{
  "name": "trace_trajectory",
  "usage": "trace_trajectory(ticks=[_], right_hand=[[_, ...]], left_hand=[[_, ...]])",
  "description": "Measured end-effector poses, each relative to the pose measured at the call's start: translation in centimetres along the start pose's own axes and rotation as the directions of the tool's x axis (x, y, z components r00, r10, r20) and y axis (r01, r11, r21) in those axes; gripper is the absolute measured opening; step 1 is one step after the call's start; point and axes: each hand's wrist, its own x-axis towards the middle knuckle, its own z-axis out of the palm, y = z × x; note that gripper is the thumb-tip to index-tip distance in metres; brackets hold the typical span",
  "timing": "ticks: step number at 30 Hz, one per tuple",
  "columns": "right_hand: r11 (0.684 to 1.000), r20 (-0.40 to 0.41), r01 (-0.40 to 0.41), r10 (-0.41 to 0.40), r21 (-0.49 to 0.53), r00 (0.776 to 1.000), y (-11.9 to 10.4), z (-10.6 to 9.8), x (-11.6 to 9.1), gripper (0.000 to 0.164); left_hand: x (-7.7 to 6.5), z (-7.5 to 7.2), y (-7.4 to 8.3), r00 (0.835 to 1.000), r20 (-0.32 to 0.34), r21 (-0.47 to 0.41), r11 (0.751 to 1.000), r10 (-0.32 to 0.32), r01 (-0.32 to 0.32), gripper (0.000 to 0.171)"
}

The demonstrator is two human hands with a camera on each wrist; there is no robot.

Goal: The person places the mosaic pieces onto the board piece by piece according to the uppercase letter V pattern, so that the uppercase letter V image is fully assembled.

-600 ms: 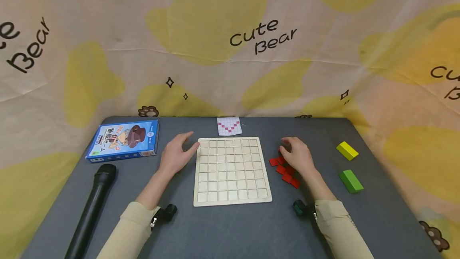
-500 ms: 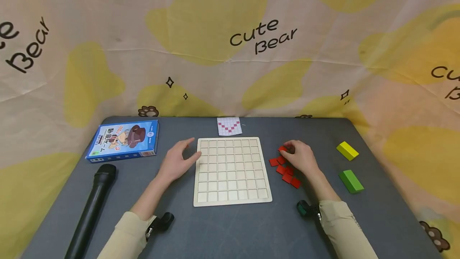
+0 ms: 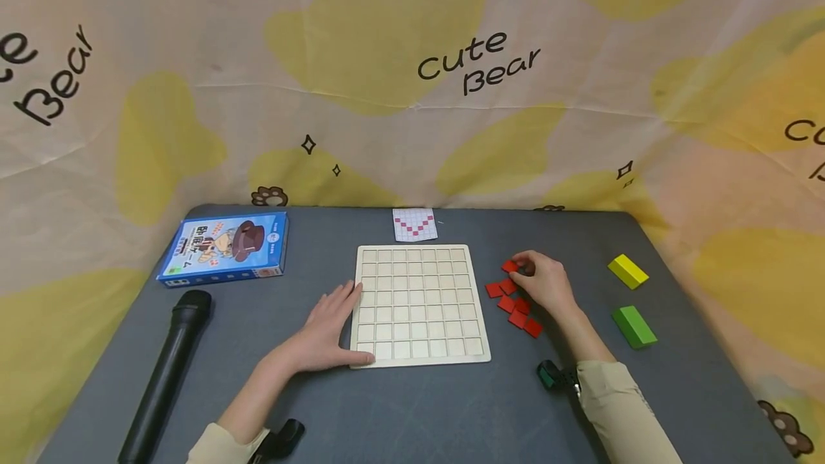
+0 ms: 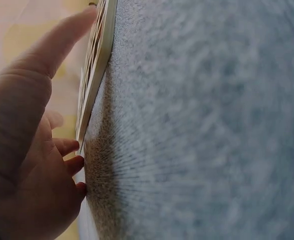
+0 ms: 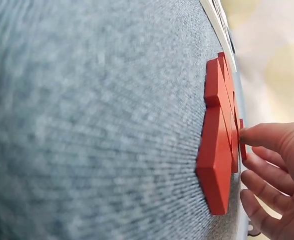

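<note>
Right grip (image 3: 546, 281) has a flat red square tile (image 3: 510, 266) pinched at the far end of the cluster. Fingertips are partly masked in the right wrist view, so can't say how firmly, or whether it's off the table (image 3: 412, 421). Other red tiles (image 3: 518, 319) lie loose just beside it, some touching. Next over: pale wood-look gridded board (image 3: 417, 303), flat between the two hands. Left grip (image 3: 319, 341) isn't clasping anything: fingers straight along the board's left edge, thumb on its near left corner, probably steadying it. Small white paper card (image 3: 415, 225) with pink squares in a V sits just beyond the board.

Progress: I'd call it the very start. Done: board in position, tiles within reach, one in the fingers. Left: all the placing; every visible red tile is off the board. Yellow rectangular block (image 3: 628, 271) and green rectangular block (image 3: 634, 326), off right, untouched.
</note>
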Motion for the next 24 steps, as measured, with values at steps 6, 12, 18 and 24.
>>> trace_trajectory(ticks=[6, 12, 18, 24], right_hand=[[0.998, -0.024, 0.025, -0.023, 0.057, 0.999, -0.8, 0.1, -0.2, 0.031], [0.989, -0.017, 0.068, -0.066, 0.133, 0.998, -2.3, 0.7, -0.6, 0.031], [0.962, 0.028, 0.154, -0.164, 0.224, 0.986, -5.0, 1.9, -1.5, 0.03], [0.917, 0.091, 0.248, -0.289, 0.312, 0.953, -7.8, 3.6, -3.0, 0.027]], left_hand=[[-0.2, 0.0, -0.1, 0.999, 0.026, -0.013, 1.0, 0.019, -0.019, 0.119], [-0.3, -0.1, -0.3, 0.999, 0.031, -0.009, 1.0, 0.029, -0.028, 0.118], [-0.2, 0.1, -0.5, 0.999, 0.029, 0.007, 0.999, 0.031, -0.031, 0.118], [-0.2, 0.3, -0.7, 0.999, 0.031, 0.024, 0.999, 0.036, -0.037, 0.118]])
